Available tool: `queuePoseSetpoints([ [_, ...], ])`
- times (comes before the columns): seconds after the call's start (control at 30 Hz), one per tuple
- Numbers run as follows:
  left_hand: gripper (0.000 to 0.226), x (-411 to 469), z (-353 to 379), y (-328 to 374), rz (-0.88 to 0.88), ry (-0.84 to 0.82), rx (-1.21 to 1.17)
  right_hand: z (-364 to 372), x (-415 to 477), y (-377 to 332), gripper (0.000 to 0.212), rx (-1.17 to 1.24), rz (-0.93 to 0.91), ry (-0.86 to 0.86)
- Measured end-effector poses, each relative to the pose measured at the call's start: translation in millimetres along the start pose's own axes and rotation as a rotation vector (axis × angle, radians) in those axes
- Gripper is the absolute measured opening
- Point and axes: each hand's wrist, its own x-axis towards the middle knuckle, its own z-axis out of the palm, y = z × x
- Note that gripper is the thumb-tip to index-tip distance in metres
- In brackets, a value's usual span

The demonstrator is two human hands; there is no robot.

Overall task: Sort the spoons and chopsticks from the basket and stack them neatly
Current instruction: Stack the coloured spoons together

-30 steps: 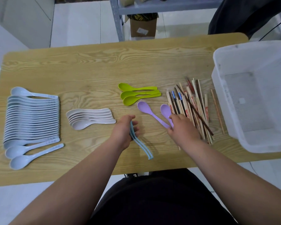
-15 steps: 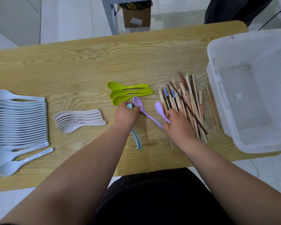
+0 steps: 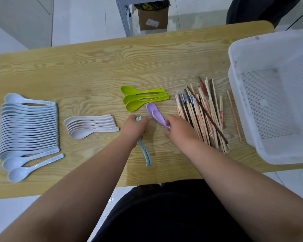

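Two purple spoons lie nested one in the other, and my right hand pinches their handles. My left hand grips a pair of light blue spoons whose handles stick out toward me. Three green spoons are stacked just beyond the purple ones. A short stack of white spoons sits to the left, and a long row of pale blue spoons lies at the far left. A loose pile of chopsticks is right of my right hand.
A white plastic basket stands at the table's right end, with nothing visible inside. One thin chopstick lies apart beside it. The wooden table is bare at the back. A cardboard box and a shelf leg stand behind.
My right hand has brought the two purple spoons together, one nested in the other. My left hand has moved forward with the light blue spoons, closer to the green ones.
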Motion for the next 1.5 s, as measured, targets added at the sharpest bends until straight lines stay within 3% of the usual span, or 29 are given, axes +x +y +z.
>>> queuePoseSetpoints([
  [0.17, 0.009, -17, -23, -17, -0.094, -0.232, -0.465, -4, -31, -5, 0.019, 0.104, -0.004, 0.062],
  [0.33, 0.019, -31, -41, -29, -0.065, -0.354, -0.729, -6, -73, -31, 0.029, 0.432, -0.023, -0.018],
  [0.47, 0.035, -45, -57, -28, 0.016, -0.391, -0.737, -8, -94, -54, 0.028, 0.575, -0.064, -0.122],
  [0.6, 0.026, -60, -75, -28, 0.099, -0.426, -0.782, -6, -103, -71, 0.031, 0.62, -0.053, -0.137],
  [0.7, 0.026, -69, -88, -31, 0.158, -0.426, -0.746, -3, -111, -80, 0.021, 0.603, -0.061, -0.152],
  [0.9, 0.023, -88, -109, -38, 0.167, -0.409, -0.68, 4, -120, -105, 0.006, 0.642, -0.017, 0.032],
  [1.07, 0.025, -106, -114, -38, 0.171, -0.418, -0.732, 9, -125, -130, 0.007, 0.598, -0.053, 0.007],
  [1.2, 0.025, -107, -118, -37, 0.186, -0.356, -0.76, 8, -131, -139, 0.011, 0.703, -0.017, -0.092],
  [1.37, 0.022, -113, -117, -40, 0.248, -0.355, -0.7, 5, -134, -139, 0.013, 0.669, -0.03, -0.132],
  [1.5, 0.022, -109, -115, -34, 0.236, -0.336, -0.741, 1, -132, -129, 0.03, 0.9, 0.066, -0.414],
])
